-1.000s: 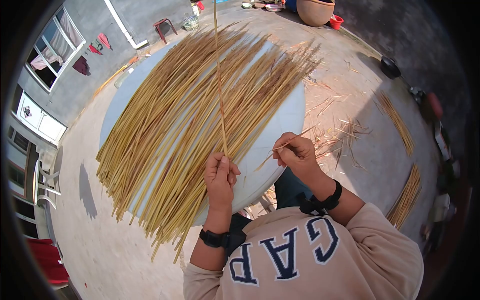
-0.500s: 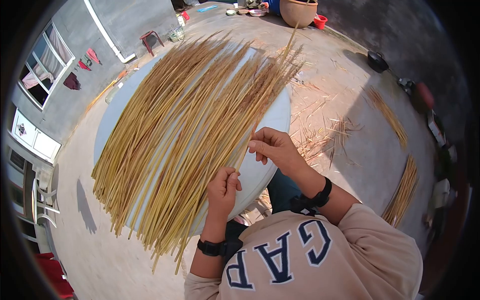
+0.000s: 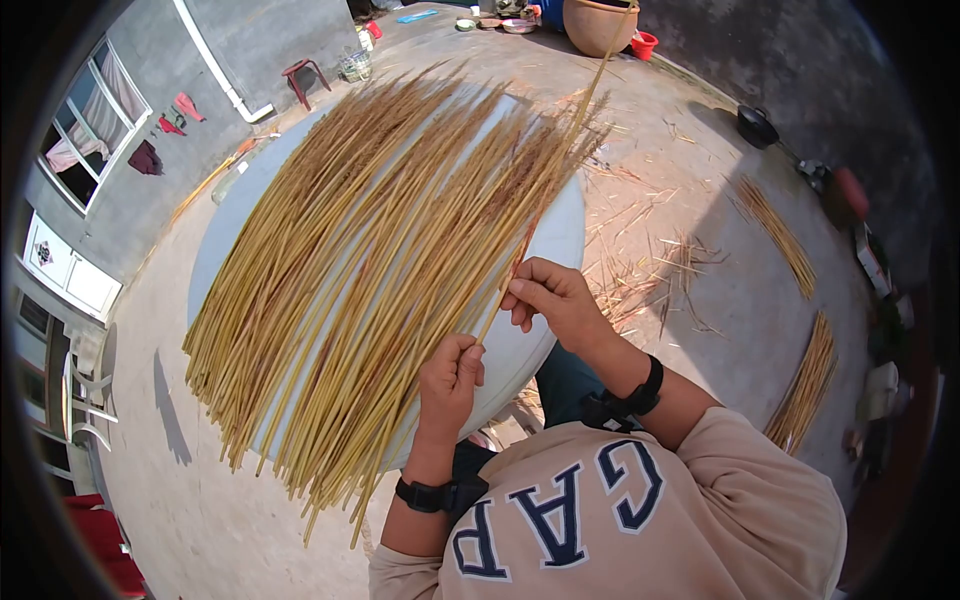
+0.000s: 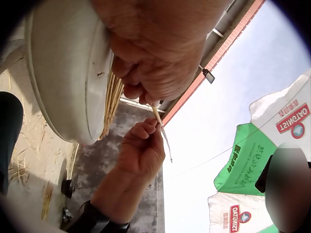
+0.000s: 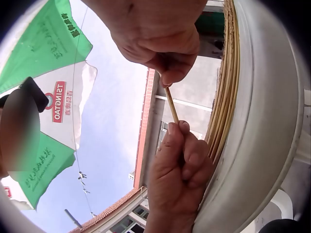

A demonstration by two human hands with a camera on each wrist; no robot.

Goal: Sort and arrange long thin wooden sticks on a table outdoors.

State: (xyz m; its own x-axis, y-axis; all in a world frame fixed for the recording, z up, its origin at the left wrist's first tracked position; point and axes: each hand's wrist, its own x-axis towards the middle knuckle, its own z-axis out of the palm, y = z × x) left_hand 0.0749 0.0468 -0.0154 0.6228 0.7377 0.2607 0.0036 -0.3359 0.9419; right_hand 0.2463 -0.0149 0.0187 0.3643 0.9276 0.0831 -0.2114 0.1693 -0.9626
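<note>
In the head view my left hand (image 3: 451, 385) grips the lower end of a single yellow reed stalk (image 3: 489, 325) just over the table's near edge. My right hand (image 3: 545, 295) pinches the same stalk a little farther up. A short bare length of the stalk (image 5: 172, 105) shows between both hands in the right wrist view. From the right hand's fingertips a thin dry strip (image 4: 167, 145) sticks out in the left wrist view. Many reed stalks (image 3: 330, 270) with feathery brown heads lie side by side beyond the hands.
The stalks lie across a round pale table (image 3: 560, 235). Peeled scraps (image 3: 660, 270) litter the ground to the right, near two stalk bundles (image 3: 805, 385) (image 3: 780, 235). A large clay pot (image 3: 600, 25) and a red bucket (image 3: 643, 45) stand at the back.
A second ago the stalk pointed straight away from me and my right hand held a loose strip apart from it. Now the stalk slants right and the right hand pinches it.
</note>
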